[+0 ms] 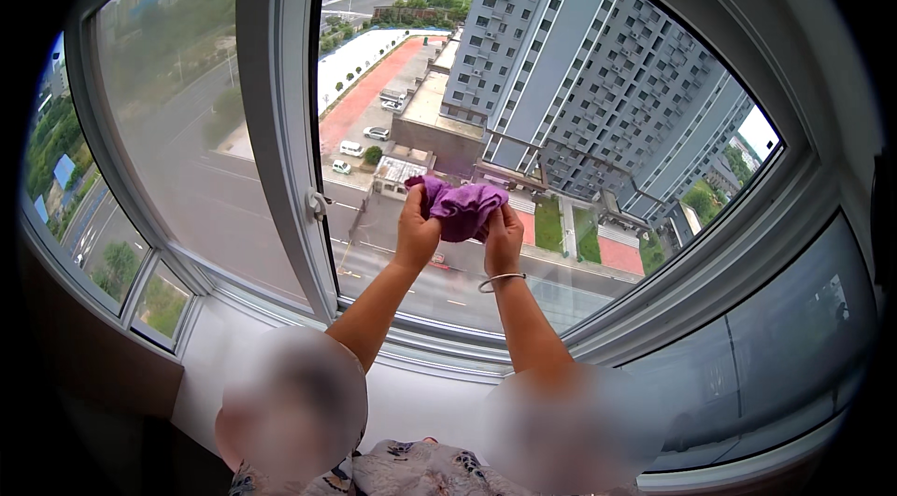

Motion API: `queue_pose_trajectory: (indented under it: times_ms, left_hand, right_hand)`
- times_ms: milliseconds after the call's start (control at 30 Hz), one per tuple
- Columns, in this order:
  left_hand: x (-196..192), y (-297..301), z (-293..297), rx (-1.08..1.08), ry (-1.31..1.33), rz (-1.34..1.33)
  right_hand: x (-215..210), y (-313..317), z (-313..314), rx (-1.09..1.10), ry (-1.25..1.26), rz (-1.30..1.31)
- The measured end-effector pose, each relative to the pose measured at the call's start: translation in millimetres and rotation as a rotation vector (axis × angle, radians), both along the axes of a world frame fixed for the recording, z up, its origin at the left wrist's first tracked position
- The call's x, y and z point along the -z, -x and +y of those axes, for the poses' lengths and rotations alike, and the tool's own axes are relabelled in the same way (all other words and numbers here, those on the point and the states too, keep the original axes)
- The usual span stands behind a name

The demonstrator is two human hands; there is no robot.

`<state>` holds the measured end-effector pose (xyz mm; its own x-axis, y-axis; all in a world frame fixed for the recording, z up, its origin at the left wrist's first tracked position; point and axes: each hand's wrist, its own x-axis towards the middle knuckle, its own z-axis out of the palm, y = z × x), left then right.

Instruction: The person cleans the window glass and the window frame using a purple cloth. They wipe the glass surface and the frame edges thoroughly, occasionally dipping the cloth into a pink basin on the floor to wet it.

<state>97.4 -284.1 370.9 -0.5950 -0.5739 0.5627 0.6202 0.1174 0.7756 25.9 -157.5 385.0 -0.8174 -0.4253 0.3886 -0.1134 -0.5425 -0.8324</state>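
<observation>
— Head view: what fills most of it?

— Big curved window [579, 104], several panes in a pale grey frame [280, 122]. Through the glass, a tall grey apartment block [598, 76], a road far below with white cars [377, 134] parked beside it, and a red paved strip [364, 94] running off toward trees.

— And closer in?

— White window sill [420, 393] along the bottom, bare where it shows. At the lower edge lies a bit of patterned fabric [411, 473]; parts of that area are blurred, so I cannot tell more.

— Anything in the way of the hands?

— Only the grey upright of the frame, just left of them, with a small white handle [318, 205] on it. The handle is near the left hand [417, 233] but apart from it.

— The hands themselves?

— Both raised in front of the middle pane, close together. Left hand and right hand [503, 239] each pinch a purple cloth [461, 206], bunched up between them at the fingertips. Whether the cloth touches the glass, I cannot tell. A thin silver bangle [501, 281] sits on the right wrist.
</observation>
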Motion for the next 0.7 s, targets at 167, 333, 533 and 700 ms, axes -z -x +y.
queue_pose_trajectory:
  times_ms: [167, 333, 533, 700]
  left_hand:
    - [-97.0, 24.9, 22.1, -0.072, -0.039, 0.201]
    - [-0.7, 36.0, 24.1, -0.125, -0.195, 0.115]
    - [57.4, 1.4, 33.9, 0.071, -0.384, -0.279]
    - [-5.1, -33.3, 31.5, 0.474, -0.448, -0.199]
  right_hand:
    - [-101.4, -6.1, 13.4, 0.081, 0.074, 0.063]
    - [9.5, 17.3, 14.2, -0.008, -0.007, 0.06]
    - [79.7, -2.8, 31.6, 0.1, -0.121, -0.016]
    - [-19.0, -7.0, 35.3, 0.681, -0.131, 0.539]
